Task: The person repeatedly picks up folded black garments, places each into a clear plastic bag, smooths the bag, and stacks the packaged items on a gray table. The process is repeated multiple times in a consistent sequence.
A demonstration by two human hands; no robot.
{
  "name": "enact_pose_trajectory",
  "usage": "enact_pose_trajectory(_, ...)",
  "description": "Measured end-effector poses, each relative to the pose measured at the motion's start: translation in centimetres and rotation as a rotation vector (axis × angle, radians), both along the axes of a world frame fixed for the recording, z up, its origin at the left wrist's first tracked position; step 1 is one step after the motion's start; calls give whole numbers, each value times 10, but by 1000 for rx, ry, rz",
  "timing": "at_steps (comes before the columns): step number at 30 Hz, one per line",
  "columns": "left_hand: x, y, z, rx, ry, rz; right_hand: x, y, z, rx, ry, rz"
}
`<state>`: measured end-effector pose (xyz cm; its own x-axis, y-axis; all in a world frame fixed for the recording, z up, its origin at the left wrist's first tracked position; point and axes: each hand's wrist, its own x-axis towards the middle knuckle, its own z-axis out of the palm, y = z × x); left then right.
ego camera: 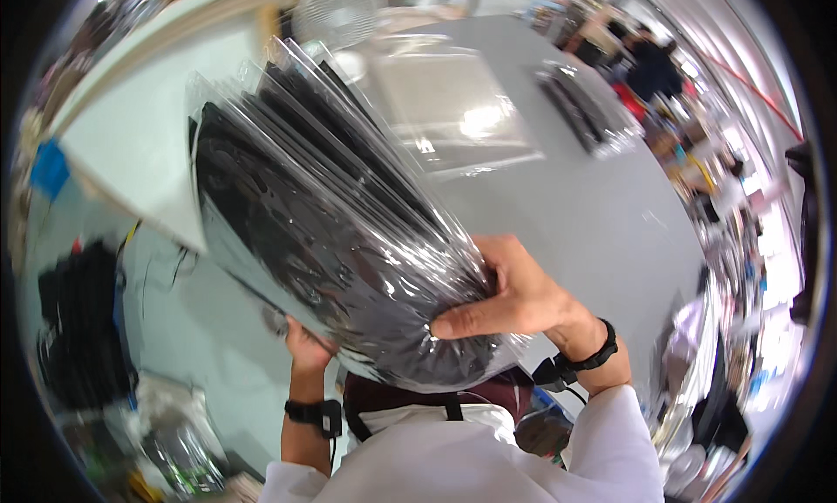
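A thick stack of black, flat goods in clear plastic bags [307, 235] slants across the middle of the view in front of my body. They look like folded fabric, though the glossy film makes this hard to confirm. My right hand [523, 294] grips the near right end, its thumb pressing into the crinkled plastic and its fingers hidden behind. At the far left end the bags fan apart, their clear edges sticking out past the black contents. My left hand [308, 347] holds the stack's lower left edge from beneath; most of its fingers are hidden.
On the grey table [562, 209] lie clear plastic bags [451, 104] and a bagged dark item [585, 111]. A white fan [340, 12] stands beyond. A pale board [144, 130] juts in at left. Black goods [85, 326] are piled at lower left. People [654, 65] appear far right.
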<state>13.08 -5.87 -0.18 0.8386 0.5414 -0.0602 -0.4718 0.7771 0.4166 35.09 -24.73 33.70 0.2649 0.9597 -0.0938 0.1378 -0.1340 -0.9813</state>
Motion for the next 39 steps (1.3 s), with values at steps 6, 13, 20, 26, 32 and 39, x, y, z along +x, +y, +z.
enact_pose_trajectory(6,99,-37,110,305,330,-388,16,-192,-11,-26,167,-651)
enact_pose_trajectory(13,218,-131,152,978,673,-838,-20,-330,-141,-87,879,-1309)
enact_pose_trajectory(20,243,-163,154,1228,557,-886,-74,-353,-174,-261,45,-1477)
enact_pose_trajectory(26,255,-190,155,1493,628,-740,-68,-351,-179,-316,-111,-1544)
enact_pose_trajectory(32,253,-186,161,1745,629,-563,-77,-344,-186,-335,-27,-1552)
enact_pose_trajectory(39,269,-151,153,1564,582,-696,-54,-391,-163,-289,-226,-1653)
